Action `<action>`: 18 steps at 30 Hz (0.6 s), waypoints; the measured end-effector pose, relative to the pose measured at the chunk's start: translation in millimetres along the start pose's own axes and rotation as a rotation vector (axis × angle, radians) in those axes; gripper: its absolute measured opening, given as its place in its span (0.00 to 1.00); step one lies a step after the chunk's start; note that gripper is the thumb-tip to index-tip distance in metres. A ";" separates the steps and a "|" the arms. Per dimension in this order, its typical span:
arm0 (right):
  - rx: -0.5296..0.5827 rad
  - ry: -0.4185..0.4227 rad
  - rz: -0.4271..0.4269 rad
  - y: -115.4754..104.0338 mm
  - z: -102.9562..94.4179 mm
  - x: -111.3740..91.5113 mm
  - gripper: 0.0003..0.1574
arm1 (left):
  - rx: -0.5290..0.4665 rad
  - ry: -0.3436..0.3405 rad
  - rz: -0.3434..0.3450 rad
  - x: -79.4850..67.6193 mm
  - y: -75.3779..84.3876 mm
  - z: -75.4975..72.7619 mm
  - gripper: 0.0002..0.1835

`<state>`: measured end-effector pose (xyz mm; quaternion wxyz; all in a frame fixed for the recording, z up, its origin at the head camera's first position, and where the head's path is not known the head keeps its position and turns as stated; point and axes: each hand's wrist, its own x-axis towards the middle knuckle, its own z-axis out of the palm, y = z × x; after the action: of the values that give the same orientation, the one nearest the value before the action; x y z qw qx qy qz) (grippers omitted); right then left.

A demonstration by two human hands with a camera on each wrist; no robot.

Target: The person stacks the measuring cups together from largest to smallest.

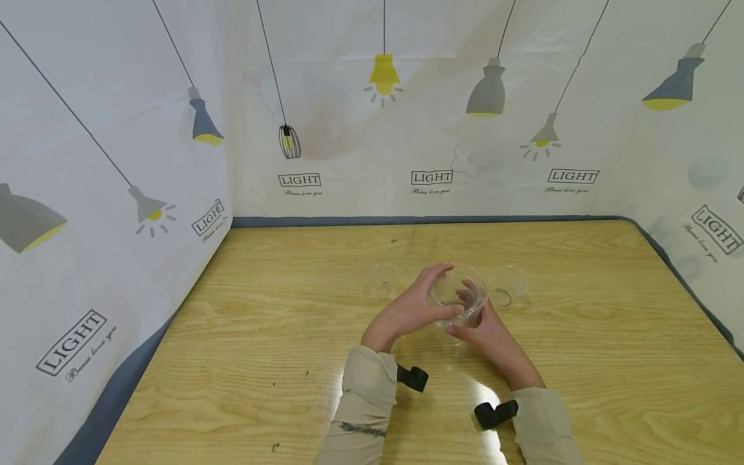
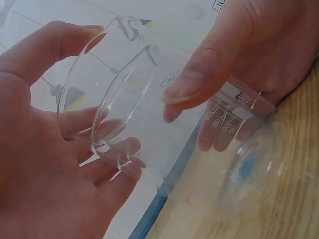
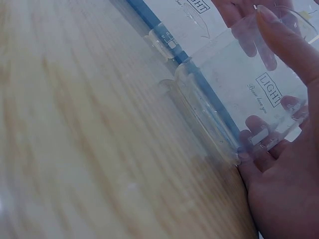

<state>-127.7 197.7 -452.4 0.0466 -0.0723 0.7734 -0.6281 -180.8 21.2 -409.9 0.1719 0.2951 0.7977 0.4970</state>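
A clear glass beaker (image 1: 450,295) is held between both hands above the table. Its white volume marks show in the left wrist view, where two spouted rims (image 2: 130,82) overlap, one close behind the other, like nested beakers. My left hand (image 1: 411,307) grips the glass at the rim end, thumb on one side and fingers on the other. Lower down the body, my right hand (image 1: 493,337) curls its thumb and fingers round the glass. The beaker's base (image 3: 204,119) faces the wood in the right wrist view.
Two more clear glass vessels stand on the wooden table (image 1: 261,349): one glass (image 1: 385,279) beyond the left hand, another glass (image 1: 510,282) beyond the right. A printed cloth wall (image 1: 349,148) encloses the table's back and sides.
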 end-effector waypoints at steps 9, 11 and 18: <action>-0.001 0.000 -0.003 -0.5 -0.1 0.0 0.57 | -0.007 -0.002 0.000 -0.8 0.2 0.0 0.43; -0.006 0.000 -0.008 -0.8 0.1 0.1 0.56 | -0.010 -0.002 0.001 -1.1 0.2 -0.2 0.43; -0.013 -0.002 -0.017 -2.2 0.5 -0.2 0.56 | -0.023 -0.004 0.001 -1.3 0.4 -0.1 0.43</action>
<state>-127.3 196.8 -450.3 0.0414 -0.0799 0.7768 -0.6233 -179.7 20.5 -409.5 0.1767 0.2944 0.7916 0.5055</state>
